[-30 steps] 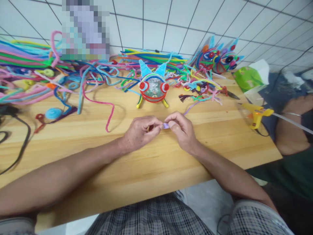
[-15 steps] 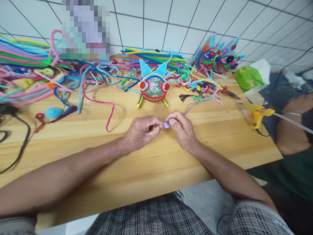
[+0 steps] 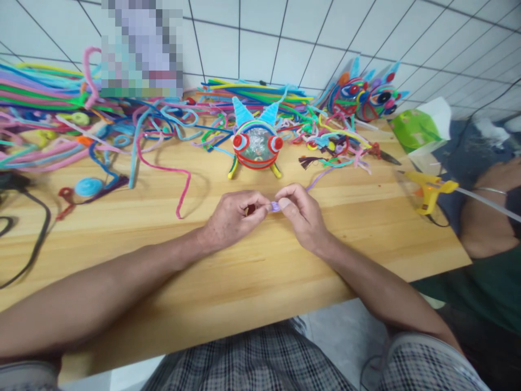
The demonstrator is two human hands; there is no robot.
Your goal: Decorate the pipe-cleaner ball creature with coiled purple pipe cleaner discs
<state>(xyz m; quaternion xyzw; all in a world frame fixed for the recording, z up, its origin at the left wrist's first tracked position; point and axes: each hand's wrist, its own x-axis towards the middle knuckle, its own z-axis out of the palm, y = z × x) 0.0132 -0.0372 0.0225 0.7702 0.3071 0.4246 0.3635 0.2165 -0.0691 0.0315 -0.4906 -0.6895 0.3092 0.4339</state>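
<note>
Between the fingertips of my left hand [image 3: 240,217] and my right hand [image 3: 300,214] is a purple pipe cleaner [image 3: 275,207], its end coiled small. Both hands pinch the coil, one from each side, low over the wooden table. The pipe cleaner's loose tail runs out behind my right hand toward the back right. Just beyond my hands stands a clear round figure [image 3: 257,145] with red coiled eyes, pale blue pointed ears, a red band and yellow feet. My fingers partly hide the coil.
Pipe cleaners in many colours [image 3: 44,103] pile along the back wall. A yellow glue gun [image 3: 429,190] lies at the right, near another person's arm [image 3: 488,212]. Dark-bladed scissors [image 3: 385,155] and a finished-looking figure [image 3: 380,100] are at the back right. A black cable [image 3: 38,239] lies left.
The purple coil has turned slightly between my fingertips, and more of its face shows. My hands have stayed almost in place; the rest looks the same.
</note>
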